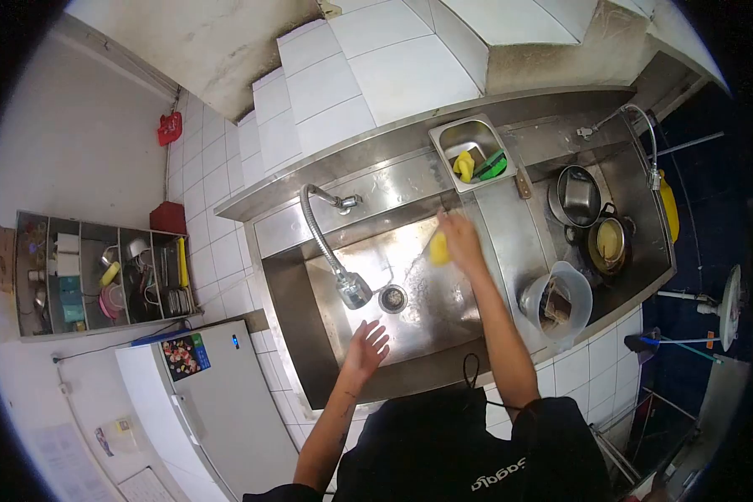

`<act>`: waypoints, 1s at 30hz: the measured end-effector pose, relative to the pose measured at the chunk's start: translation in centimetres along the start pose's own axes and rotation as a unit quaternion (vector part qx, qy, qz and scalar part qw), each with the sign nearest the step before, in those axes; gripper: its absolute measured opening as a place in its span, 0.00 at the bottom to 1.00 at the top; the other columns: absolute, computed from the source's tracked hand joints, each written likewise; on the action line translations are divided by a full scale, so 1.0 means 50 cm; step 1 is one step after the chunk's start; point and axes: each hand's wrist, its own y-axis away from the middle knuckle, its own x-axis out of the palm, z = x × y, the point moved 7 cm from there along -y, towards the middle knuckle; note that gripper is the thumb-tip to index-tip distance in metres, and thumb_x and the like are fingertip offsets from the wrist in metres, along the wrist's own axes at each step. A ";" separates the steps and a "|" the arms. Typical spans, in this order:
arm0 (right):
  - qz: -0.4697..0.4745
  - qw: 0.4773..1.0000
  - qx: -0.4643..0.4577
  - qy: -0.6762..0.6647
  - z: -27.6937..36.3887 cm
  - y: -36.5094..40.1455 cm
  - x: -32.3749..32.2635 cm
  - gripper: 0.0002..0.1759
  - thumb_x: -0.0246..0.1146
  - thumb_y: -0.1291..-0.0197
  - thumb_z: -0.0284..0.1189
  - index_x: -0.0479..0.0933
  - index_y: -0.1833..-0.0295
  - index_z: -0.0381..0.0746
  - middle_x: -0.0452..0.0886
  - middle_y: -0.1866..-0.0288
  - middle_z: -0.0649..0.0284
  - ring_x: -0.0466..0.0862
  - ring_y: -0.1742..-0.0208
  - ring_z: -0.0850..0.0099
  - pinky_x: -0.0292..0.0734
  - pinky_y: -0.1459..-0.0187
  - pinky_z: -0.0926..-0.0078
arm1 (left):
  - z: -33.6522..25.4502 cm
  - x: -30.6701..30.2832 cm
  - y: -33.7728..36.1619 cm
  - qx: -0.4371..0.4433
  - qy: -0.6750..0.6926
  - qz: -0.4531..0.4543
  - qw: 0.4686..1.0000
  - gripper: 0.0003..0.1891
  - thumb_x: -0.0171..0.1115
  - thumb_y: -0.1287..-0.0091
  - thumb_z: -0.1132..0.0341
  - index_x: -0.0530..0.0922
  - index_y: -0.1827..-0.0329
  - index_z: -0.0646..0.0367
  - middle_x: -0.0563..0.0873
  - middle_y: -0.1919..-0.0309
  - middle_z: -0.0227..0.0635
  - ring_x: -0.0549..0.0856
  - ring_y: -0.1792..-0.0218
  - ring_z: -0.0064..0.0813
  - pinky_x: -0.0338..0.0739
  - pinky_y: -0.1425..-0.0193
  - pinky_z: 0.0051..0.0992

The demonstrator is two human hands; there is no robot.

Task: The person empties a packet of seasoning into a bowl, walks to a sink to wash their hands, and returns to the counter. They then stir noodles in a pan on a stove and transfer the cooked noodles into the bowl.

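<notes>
My left hand [365, 353] is open over the near side of the steel sink basin [443, 314], its fingers spread and nothing in them. Just above its fingertips hangs the spray head [354, 290] of the coiled tap [314, 222]. My right hand [463, 243] is closed over the basin's right side. A yellow sponge [439, 248] shows at its fingers, partly hidden by the hand. The drain [392, 299] lies on the basin floor between my hands. Behind my right hand stands a steel container [445, 134] with a green sponge [490, 166] and a crumpled yellow piece [464, 166].
A wooden-handled tool [523, 182] lies beside the container. To the right, a clear plastic bucket [579, 293] holds brownish pieces. The second basin [615, 159] holds pans [608, 241] and a steel pot [577, 197]. A white freezer [217, 402] stands left.
</notes>
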 end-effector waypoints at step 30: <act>0.261 0.862 0.184 -0.395 -0.009 0.216 0.481 0.15 0.58 0.42 0.36 0.74 0.52 0.41 0.79 0.56 0.56 0.78 0.54 0.59 0.72 0.51 0.63 | -0.181 0.188 -0.068 0.169 0.255 0.168 0.937 0.23 0.49 0.30 0.50 0.74 0.46 0.61 0.78 0.46 0.43 0.76 0.43 0.46 0.69 0.34 0.43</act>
